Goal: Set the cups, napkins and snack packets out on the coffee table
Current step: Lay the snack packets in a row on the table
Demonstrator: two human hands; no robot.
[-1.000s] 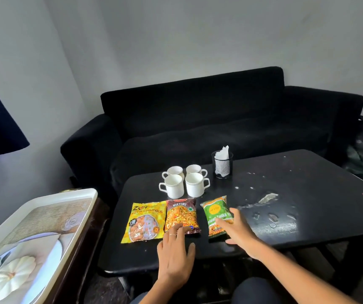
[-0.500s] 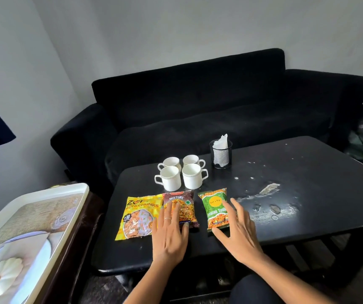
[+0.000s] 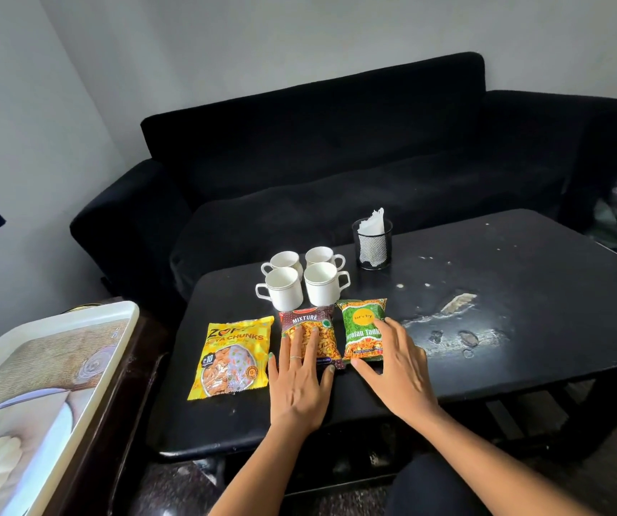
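While four cups (image 3: 301, 283) stand behind three packets on the surface (image 3: 523, 329), the left hand (image 3: 299, 381) lies flat, fingers spread, on the red packet (image 3: 308, 335); the right hand (image 3: 398, 370), also spread, presses the green packet (image 3: 362, 325). Napkins (image 3: 373, 222) sit in a mesh holder (image 3: 373, 249).

Four white cups (image 3: 301, 279) clustered; napkins (image 3: 372, 222) upright in mesh holder (image 3: 372, 249); three snack packets (image 3: 312, 338) in row.

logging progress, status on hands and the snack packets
Left hand flat on red mixture packet; right hand flat on green packet. Yellow soya chunks packet untouched beside them. Four white cups behind; nothing in the way.
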